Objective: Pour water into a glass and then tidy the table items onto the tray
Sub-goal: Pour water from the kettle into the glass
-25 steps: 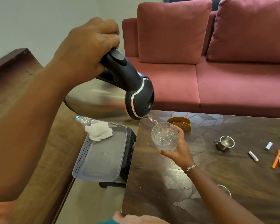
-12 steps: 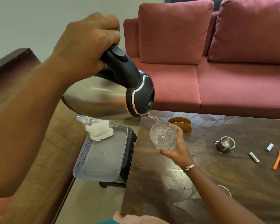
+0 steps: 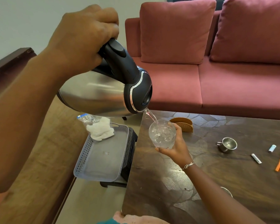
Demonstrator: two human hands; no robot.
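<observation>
Two hands: the left hand is gripping the kettle by its black handle, fingers wrapped tight around it; the right hand is cupping the glass, fingers curled around its far side and base.
Glass: it is being held above the desk near the far left corner, taking a thin stream from the spout.
Handling, glass: likely fragile, smooth and slippery if wet, getting heavier as it is filling; best held low around the body.
Handling, kettle: steel, rigid, probably heavy with water; the handle is the sensible hold.
Tray: it is sitting on a black stand just off the desk's left edge, carrying a white cloth at its far end.
Desk: dark, glossy, hard; a steel cup and small packets are lying towards the right edge.
Room: a red sofa is standing beyond the far edge.
</observation>
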